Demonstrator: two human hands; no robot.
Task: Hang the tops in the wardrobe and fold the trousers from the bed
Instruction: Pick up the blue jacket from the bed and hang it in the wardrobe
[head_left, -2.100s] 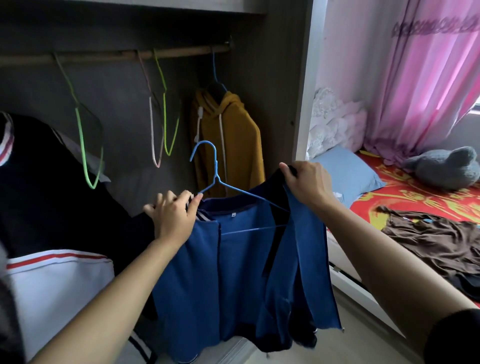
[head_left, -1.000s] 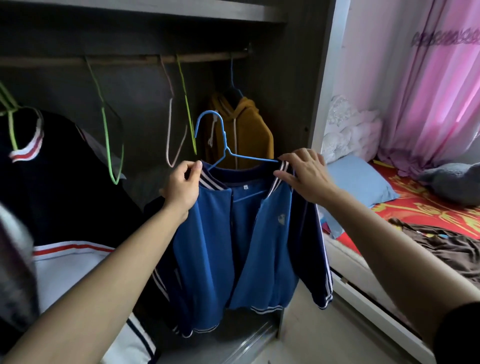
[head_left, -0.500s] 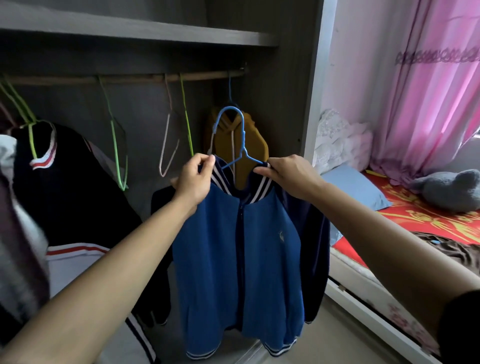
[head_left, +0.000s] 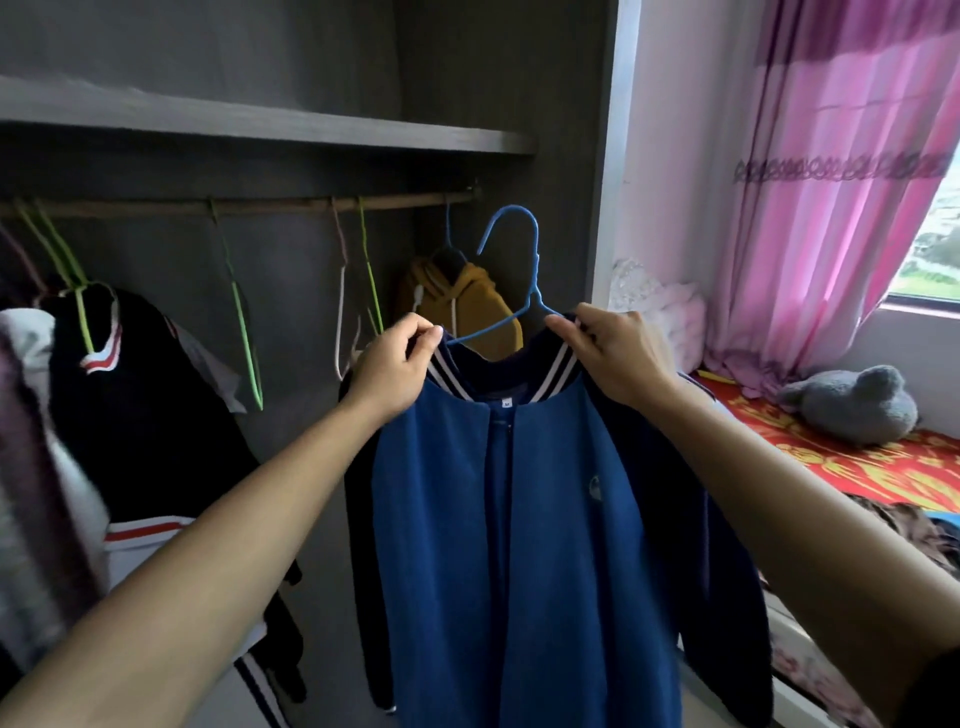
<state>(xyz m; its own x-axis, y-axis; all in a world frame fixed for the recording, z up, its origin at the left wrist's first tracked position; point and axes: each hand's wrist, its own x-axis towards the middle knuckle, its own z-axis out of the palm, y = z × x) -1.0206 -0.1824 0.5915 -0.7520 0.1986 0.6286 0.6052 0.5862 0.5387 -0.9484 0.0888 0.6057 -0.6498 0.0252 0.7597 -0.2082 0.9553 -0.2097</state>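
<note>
Left hand (head_left: 395, 366) and right hand (head_left: 621, 358) fingers pinch blue jacket (head_left: 519, 545) collar; neck tag (head_left: 506, 401) reads M.

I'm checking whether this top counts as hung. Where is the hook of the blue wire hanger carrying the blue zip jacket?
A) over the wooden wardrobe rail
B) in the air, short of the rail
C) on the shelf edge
B: the hook of the blue wire hanger is free below the wooden wardrobe rail; the left hand and right hand pinch the blue zip jacket at its collar.
</note>
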